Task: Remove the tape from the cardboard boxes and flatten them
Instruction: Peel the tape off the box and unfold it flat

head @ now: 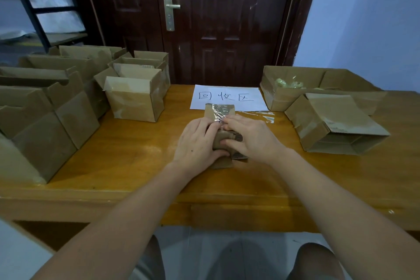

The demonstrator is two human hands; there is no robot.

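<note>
At the middle of the orange-brown wooden table [113, 154], a small brown cardboard box [219, 111] lies under both hands. The left hand [196, 143] curls around its near left side, thumb underneath. The right hand [252, 137] seems to pinch clear shiny tape [219, 113] on top, though the fingertips blur together.

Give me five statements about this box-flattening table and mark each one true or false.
1. Both hands, left hand and right hand, are on the small box. True.
2. Clear tape shows on that box. True.
3. The white paper sign lies at the table's near edge. False: it lies at the far edge, by the door.
4. The boxes at left are all flattened. False: they stand open.
5. The box on the right lies on its side. True.
</note>
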